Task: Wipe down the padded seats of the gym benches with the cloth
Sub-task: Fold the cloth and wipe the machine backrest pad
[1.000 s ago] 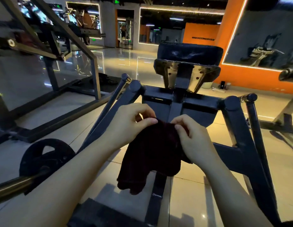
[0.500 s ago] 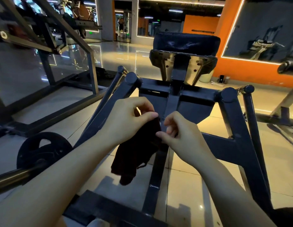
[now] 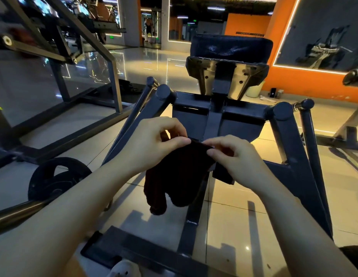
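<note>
Fingers [image 3: 181, 141] of the left hand [image 3: 154, 144] and right hand [image 3: 232, 154] pinch only the top edge of the dark cloth [image 3: 178, 172], which hangs over the tiled floor [image 3: 244, 216], short of the padded seat [image 3: 231, 47], so a loosened pinch could drop it.

dark cloth [image 3: 180, 172] hangs limp, well short of the black padded seat [image 3: 231, 47].
</note>
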`<state>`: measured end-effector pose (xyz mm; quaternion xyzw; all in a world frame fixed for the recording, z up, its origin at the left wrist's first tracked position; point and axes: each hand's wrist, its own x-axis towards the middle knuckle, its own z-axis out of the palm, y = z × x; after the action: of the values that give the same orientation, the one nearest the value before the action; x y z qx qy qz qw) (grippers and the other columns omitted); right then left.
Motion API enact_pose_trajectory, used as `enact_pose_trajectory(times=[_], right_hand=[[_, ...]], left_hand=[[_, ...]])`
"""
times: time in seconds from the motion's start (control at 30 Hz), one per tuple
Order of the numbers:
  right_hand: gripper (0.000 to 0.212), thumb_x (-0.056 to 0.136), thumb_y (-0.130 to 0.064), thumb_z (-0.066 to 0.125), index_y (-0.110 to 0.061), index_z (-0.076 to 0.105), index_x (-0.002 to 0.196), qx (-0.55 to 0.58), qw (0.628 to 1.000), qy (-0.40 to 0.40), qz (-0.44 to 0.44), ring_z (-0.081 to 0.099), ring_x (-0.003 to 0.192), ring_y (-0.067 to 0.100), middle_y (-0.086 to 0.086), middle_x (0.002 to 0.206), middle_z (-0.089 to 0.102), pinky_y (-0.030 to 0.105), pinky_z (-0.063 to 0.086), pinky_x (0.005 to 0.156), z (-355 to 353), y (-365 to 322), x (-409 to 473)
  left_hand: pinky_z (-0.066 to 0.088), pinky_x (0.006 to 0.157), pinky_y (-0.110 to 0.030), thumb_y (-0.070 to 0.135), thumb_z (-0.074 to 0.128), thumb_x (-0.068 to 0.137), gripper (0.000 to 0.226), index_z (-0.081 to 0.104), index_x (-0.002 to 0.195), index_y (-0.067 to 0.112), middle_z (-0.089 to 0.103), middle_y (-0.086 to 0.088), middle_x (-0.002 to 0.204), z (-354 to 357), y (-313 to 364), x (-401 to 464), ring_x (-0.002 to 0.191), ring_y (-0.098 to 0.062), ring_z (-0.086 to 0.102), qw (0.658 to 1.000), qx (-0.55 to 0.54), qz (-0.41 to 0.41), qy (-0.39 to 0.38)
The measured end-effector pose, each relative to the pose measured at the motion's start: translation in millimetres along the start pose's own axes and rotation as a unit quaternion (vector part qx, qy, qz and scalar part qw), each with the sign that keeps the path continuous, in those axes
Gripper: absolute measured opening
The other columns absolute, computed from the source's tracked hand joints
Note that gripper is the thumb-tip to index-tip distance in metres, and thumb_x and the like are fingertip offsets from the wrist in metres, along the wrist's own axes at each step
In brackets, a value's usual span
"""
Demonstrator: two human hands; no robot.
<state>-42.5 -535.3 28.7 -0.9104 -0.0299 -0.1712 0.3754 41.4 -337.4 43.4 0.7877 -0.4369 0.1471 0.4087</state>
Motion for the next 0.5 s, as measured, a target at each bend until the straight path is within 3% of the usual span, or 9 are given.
enact_pose_trajectory(times=[0.1,0.2,0.3,0.4,0.5], right_hand=[[0.014,0.093,-0.023,0.062,-0.037,0.064,0.092,-0.049,0.997,-0.053,0.0,0.048,0.095,-0.002,-0.015,0.098,0.049,0.009,0.036,0.076,-5.2,-0.4,-0.7],[0.014,0.09,-0.023,0.065,-0.035,0.065,0.084,-0.018,0.998,-0.066,0.005,0.052,0.101,-0.005,-0.02,0.105,0.054,0.007,0.04,0.078,-6.8,0.8,-1.1],[0.012,0.093,-0.021,0.063,-0.031,0.064,0.088,0.002,0.997,-0.075,0.015,0.061,0.083,-0.001,-0.014,0.085,0.065,0.013,0.045,0.068,-3.9,0.5,-1.9],[0.012,0.093,-0.016,0.061,-0.027,0.066,0.092,0.039,0.999,-0.027,0.004,0.063,0.076,0.003,-0.008,0.08,0.067,0.015,0.048,0.061,-1.8,-3.7,-1.9],[0.016,0.094,-0.013,0.06,-0.027,0.068,0.095,0.068,0.997,0.016,-0.029,0.063,0.085,0.0,-0.012,0.088,0.067,0.012,0.048,0.068,-5.8,-9.0,-1.2]], left_hand=[[0.044,0.07,-0.012,0.024,0.069,0.087,0.005,0.069,0.089,0.019,0.064,0.01,0.087,-3.9,-3.4,-1.5,0.085,-0.006,0.059,0.999,0.022,0.012,-0.038],[0.044,0.071,-0.011,0.021,0.069,0.086,0.005,0.068,0.091,0.022,0.062,0.013,0.088,-7.8,-8.7,-3.3,0.086,-0.003,0.058,0.997,0.028,0.008,-0.067],[0.049,0.074,-0.018,0.02,0.073,0.083,0.008,0.069,0.089,0.023,0.064,0.012,0.088,-12.6,-16.2,-5.3,0.088,-0.005,0.06,0.994,0.009,-0.01,-0.105],[0.05,0.074,-0.017,0.02,0.077,0.078,0.022,0.063,0.086,0.035,0.064,0.011,0.087,-15.6,-22.3,-8.2,0.088,-0.004,0.061,0.99,-0.01,-0.03,-0.139],[0.048,0.074,-0.012,0.016,0.078,0.076,0.027,0.061,0.086,0.035,0.062,0.012,0.087,-13.1,-26.9,-10.2,0.088,0.0,0.058,0.988,-0.009,-0.058,-0.144]])
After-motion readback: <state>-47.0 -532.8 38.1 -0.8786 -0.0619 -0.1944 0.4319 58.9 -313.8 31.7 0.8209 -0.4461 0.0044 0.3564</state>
